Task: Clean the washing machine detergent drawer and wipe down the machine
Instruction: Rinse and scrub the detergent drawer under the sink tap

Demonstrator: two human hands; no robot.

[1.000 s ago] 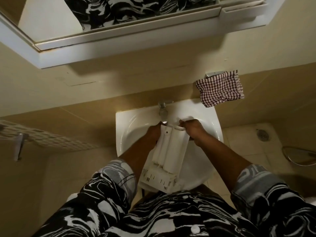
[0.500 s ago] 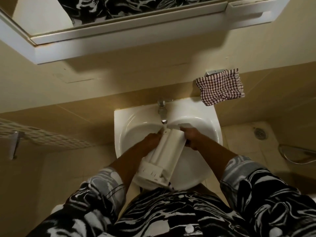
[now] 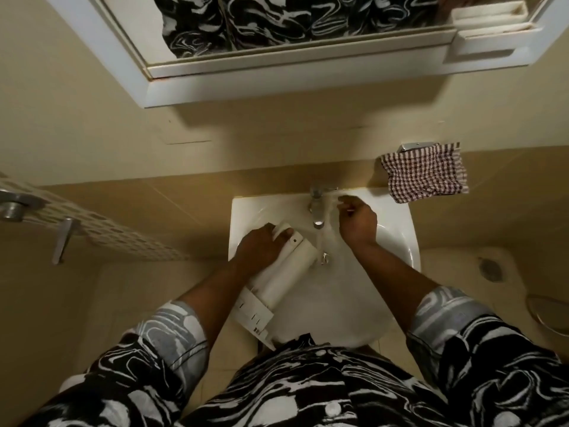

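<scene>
In the head view, the detergent drawer (image 3: 295,266) is held over the left half of the white sink (image 3: 243,211). It is gripped at its far end by the left hand (image 3: 261,246), whose fingers are curled round it. The right hand (image 3: 357,220) is raised beside the tap (image 3: 317,211). Its fingers are loosely bent and blurred, so whether anything is held cannot be told. A thin stream of water (image 3: 319,241) falls just right of the drawer's far end. For a good rinse, the drawer is best shifted right under the stream and turned so that its compartments are flushed, with a firm grip kept on the wet plastic. The long axis runs diagonally from near-left to far-right. The far end points toward the tap, the near end overhangs the sink's near rim, and a smooth closed side is turned upward.
</scene>
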